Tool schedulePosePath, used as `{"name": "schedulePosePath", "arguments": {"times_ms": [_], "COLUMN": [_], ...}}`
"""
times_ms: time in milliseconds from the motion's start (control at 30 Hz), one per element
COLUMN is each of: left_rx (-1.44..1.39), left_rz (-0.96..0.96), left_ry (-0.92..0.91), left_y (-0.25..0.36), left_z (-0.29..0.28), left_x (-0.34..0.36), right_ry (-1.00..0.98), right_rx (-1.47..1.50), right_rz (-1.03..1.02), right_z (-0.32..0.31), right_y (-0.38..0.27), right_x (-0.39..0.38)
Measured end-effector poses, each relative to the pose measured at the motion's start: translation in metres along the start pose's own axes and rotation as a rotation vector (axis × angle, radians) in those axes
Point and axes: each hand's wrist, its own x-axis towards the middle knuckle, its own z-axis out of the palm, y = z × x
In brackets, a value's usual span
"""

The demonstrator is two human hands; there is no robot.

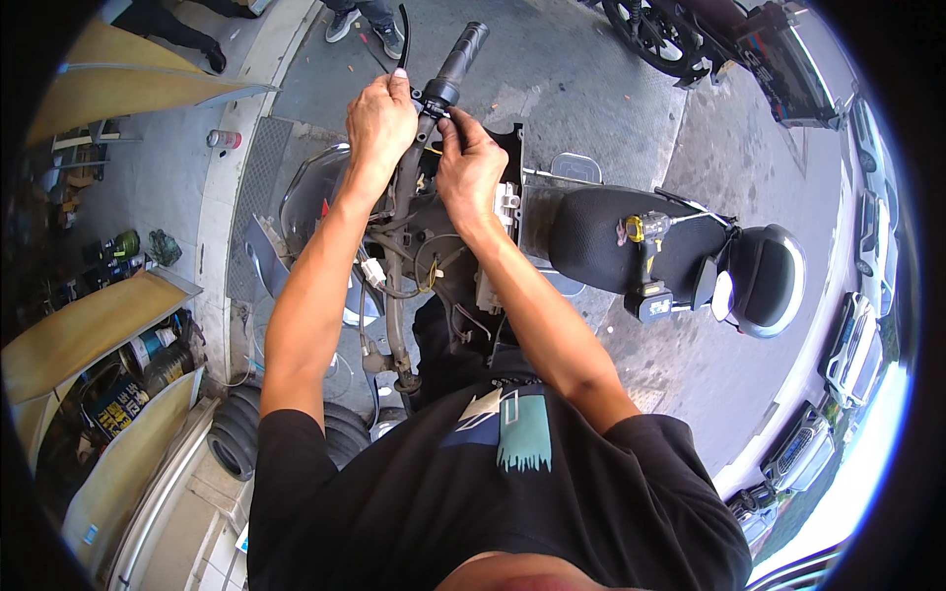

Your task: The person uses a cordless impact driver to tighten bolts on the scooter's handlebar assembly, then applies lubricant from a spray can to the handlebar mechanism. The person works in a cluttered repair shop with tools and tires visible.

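Presently, the handlebar (407,169) and its black grip (461,61) stand at upper centre of the frame. There, the left hand (382,118) is closed on the black lever (405,37); the right hand's (471,163) bent fingers meet the bar below the grip, pinch undeterminable. Right of centre, a yellow-black drill (647,234) lies on the seat (589,241).

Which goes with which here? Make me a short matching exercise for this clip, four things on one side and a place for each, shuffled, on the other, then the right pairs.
Things:
1. cordless drill
2. rubber grip
3. tyres
4. left hand

Places:
A. stacked in the lower left of the picture
B. at the lower end of the black lever
C. on the black seat
D. at the upper end of the handlebar

Pairs: 1-C, 2-D, 3-A, 4-B
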Motion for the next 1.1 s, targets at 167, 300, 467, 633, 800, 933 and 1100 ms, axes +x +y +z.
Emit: {"name": "schedulePosePath", "arguments": {"times_ms": [167, 300, 467, 633, 800, 933, 1100], "left_rx": [-0.132, -0.472, -0.829, -0.822, -0.565, -0.071, -0.081], "left_rz": [0.016, -0.236, -0.353, -0.331, -0.296, -0.04, -0.027], "left_ry": [0.022, -0.078, -0.188, -0.197, -0.034, 0.224, 0.053], "left_y": [-0.011, -0.021, -0.021, -0.032, -0.035, -0.032, -0.024], "left_z": [0.001, -0.001, -0.013, -0.009, -0.021, -0.027, -0.008], "left_x": [0.002, 0.015, 0.009, 0.007, 0.016, 0.005, -0.006], "right_ry": [0.009, -0.017, -0.058, -0.079, -0.133, -0.126, -0.099], "right_rx": [0.123, 0.406, 0.567, 0.545, 0.575, 0.557, 0.542], "right_rz": [0.078, 0.148, 0.263, 0.254, 0.308, 0.286, 0.252], "right_z": [0.001, 0.004, 0.002, 0.002, -0.002, -0.002, 0.002], "right_y": [0.001, 0.01, 0.009, 0.012, 0.015, 0.014, 0.016], "right_x": [0.004, 0.009, 0.011, 0.01, 0.015, 0.017, 0.017]}}
